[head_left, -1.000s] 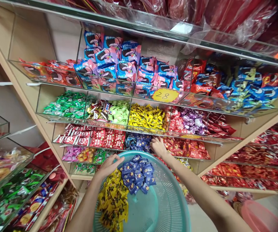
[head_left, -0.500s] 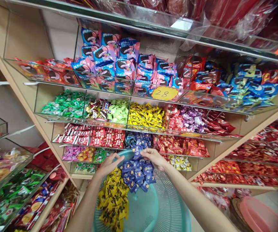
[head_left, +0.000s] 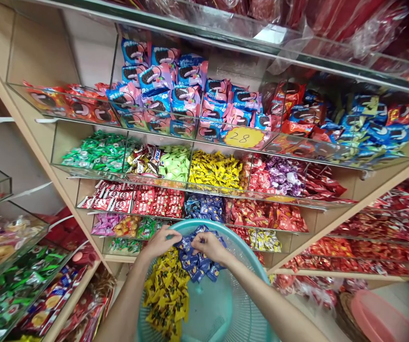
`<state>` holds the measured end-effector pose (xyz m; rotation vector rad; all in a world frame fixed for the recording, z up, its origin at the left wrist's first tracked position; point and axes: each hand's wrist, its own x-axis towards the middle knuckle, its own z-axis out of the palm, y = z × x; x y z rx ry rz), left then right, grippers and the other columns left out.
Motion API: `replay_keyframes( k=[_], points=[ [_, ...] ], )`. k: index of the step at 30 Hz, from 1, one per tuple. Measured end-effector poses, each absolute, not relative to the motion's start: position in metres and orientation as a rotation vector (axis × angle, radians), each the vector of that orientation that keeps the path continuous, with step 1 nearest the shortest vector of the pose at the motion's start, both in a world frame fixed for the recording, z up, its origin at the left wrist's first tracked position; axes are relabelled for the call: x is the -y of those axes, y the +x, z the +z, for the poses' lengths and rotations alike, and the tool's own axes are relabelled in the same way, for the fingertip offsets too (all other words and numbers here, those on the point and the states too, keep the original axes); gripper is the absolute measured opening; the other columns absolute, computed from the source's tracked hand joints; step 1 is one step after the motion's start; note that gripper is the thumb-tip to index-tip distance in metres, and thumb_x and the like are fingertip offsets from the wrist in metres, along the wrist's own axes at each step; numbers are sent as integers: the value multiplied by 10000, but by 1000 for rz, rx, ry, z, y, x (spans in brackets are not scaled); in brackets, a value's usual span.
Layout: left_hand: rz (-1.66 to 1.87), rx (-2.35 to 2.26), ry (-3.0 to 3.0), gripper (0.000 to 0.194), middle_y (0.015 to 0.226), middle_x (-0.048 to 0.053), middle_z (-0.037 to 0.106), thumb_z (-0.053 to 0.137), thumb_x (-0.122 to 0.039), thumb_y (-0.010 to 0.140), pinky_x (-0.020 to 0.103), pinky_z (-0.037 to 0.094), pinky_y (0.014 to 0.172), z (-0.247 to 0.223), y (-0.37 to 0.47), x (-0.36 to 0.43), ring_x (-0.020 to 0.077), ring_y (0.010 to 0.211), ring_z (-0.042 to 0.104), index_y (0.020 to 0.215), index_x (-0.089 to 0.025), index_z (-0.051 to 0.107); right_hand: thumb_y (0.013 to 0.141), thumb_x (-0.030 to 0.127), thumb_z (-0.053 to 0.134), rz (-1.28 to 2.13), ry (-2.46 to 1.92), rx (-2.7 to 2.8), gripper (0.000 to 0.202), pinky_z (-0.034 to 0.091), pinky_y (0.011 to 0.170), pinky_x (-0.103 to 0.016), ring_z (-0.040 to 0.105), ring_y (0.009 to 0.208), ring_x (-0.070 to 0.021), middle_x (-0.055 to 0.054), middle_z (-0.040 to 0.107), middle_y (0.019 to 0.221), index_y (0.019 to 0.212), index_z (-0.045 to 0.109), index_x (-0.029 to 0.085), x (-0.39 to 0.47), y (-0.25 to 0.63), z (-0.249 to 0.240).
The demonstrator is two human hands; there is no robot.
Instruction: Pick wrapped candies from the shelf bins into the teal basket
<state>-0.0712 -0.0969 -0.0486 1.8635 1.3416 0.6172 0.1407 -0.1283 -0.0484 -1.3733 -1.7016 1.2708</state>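
Observation:
A teal mesh plastic basket [head_left: 252, 266] sits low in front of me. Yellow candy packets [head_left: 165, 294] fill its left side, and dark blue candy packets [head_left: 200, 268] lie against its far wall. My left hand [head_left: 160, 244] is closed at the basket's far left rim, thumb and forefinger close to the blue packets; its other fingers are hidden. Over the blue pile, my right hand [head_left: 209, 246] has its fingertips drawn together. Whatever is between them cannot be made out. Just beyond the rim, a shelf compartment holds more blue packets [head_left: 204, 206].
Clear-fronted shelves of wrapped sweets rise ahead, with blue-pink cookie packs [head_left: 156, 78] and a yellow "28" tag [head_left: 243, 137]. Another candy rack [head_left: 12, 285] stands at left. At lower right is a pink basin [head_left: 378, 316], near more red packets [head_left: 368, 223].
My right hand has moved left and down from the far rim, into the basket over the blue packets. The blue packets at the rim have gone down. My left hand stays nearly in place.

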Motion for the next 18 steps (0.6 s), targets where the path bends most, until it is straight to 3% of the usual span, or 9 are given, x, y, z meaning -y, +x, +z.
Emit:
replay_keyframes(
  k=[5,11,18],
  points=[
    [671,-1272,1973,330,929,40,597,526,-502,745,315,368,911,-53,-74,97,221,986,532,748,-219,696,706,442,632,1340,-1391,1639,288,401,496,-209,521,453,-94,18,619,525,644,556,171,125,132,-47],
    [729,-1226,2001,310,828,14,603,484,-470,783,275,391,837,-53,-77,99,181,877,541,684,-201,601,521,485,760,1611,-1354,1331,419,464,569,-230,633,595,-137,23,639,581,727,583,166,129,131,-53],
    [760,-1197,2016,293,819,9,592,453,-441,808,256,390,785,-52,-71,100,172,858,526,683,-198,558,548,484,754,1615,-1403,1255,397,480,563,-227,643,604,-133,-3,658,625,718,605,157,131,138,-58]
  ],
)
